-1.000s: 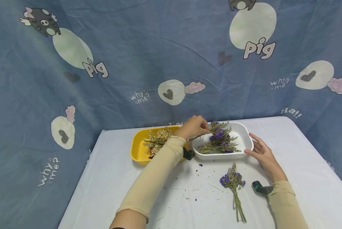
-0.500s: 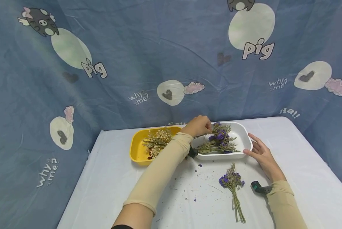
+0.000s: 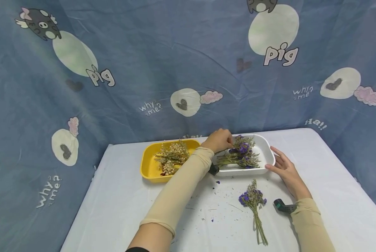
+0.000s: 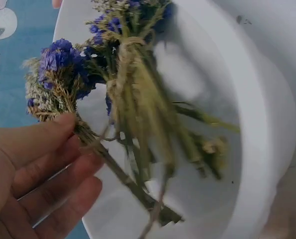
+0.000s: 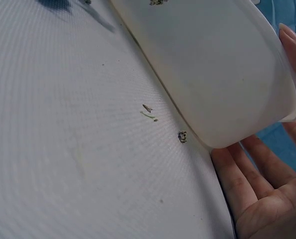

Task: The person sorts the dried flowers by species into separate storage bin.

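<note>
My left hand [image 3: 218,140] reaches over the left part of a white tray [image 3: 242,172]. In the left wrist view, its thumb and fingers pinch the stems of a small dried flower bunch [image 4: 63,64] with purple and whitish heads. Other twine-tied purple bunches [image 4: 138,94] lie beside it in the tray. My right hand [image 3: 286,175] holds the tray's right end, thumb near the front corner and fingers round the outer side. The right wrist view shows fingers [image 5: 250,172] against the wall's underside. Another purple dried bunch [image 3: 253,199] lies on the table before the tray.
Left of the white tray stands a yellow tray [image 3: 150,171] with cream and reddish dried flowers [image 3: 172,157], partly hidden by my left arm. Bits of stem and petal [image 3: 212,220] are scattered on the white tablecloth [image 3: 118,210]. A blue printed cloth [image 3: 128,70] hangs behind.
My left hand has moved slightly right and lowered the pinched bunch into the white tray beside the others. My right hand stays at the tray's end.
</note>
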### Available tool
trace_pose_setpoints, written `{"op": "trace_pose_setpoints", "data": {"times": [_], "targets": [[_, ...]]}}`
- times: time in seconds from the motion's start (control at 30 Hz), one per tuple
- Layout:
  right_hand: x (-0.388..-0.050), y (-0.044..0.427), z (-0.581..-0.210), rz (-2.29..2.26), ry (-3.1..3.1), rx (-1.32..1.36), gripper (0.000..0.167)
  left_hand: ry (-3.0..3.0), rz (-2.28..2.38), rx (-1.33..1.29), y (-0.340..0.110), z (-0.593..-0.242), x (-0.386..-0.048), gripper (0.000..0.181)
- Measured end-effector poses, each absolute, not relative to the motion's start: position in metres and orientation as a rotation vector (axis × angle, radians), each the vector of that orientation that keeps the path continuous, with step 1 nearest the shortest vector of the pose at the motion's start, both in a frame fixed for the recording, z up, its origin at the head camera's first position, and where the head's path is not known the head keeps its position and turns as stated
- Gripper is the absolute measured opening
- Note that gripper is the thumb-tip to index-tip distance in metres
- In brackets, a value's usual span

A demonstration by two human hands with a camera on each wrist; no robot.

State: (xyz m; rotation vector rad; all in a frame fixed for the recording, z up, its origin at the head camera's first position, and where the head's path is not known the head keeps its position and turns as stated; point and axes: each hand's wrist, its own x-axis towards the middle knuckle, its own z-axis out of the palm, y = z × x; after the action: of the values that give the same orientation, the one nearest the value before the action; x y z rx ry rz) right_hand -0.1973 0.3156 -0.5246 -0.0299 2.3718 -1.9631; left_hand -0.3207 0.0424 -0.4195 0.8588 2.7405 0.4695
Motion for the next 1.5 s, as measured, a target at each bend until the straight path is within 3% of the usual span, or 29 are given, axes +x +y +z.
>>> {"op": "trace_pose_setpoints", "data": {"times": [0.2,0.6,0.87,1.13,1.5], "targets": [[-0.199,0.313,-0.524,-1.945,2.382,-0.026,0.086,2.759,0.475,0.786,0.04,-0.424,-0.318,0.009],[-0.199,0.312,-0.524,-1.953,2.378,-0.048,0.086,2.795,0.575,0.68,0.029,-0.427,-0.313,0.026],[-0.198,0.314,-0.524,-1.955,2.371,-0.025,0.086,2.82,0.692,0.712,0.021,-0.427,-0.297,0.012],[-0.197,0.313,-0.523,-1.946,2.386,-0.019,0.086,2.807,0.887,0.907,0.02,-0.432,-0.263,0.01],[-0.196,0.315,-0.523,-1.95,2.387,-0.022,0.086,2.745,1.07,0.871,0.017,-0.441,-0.201,0.01]]}}
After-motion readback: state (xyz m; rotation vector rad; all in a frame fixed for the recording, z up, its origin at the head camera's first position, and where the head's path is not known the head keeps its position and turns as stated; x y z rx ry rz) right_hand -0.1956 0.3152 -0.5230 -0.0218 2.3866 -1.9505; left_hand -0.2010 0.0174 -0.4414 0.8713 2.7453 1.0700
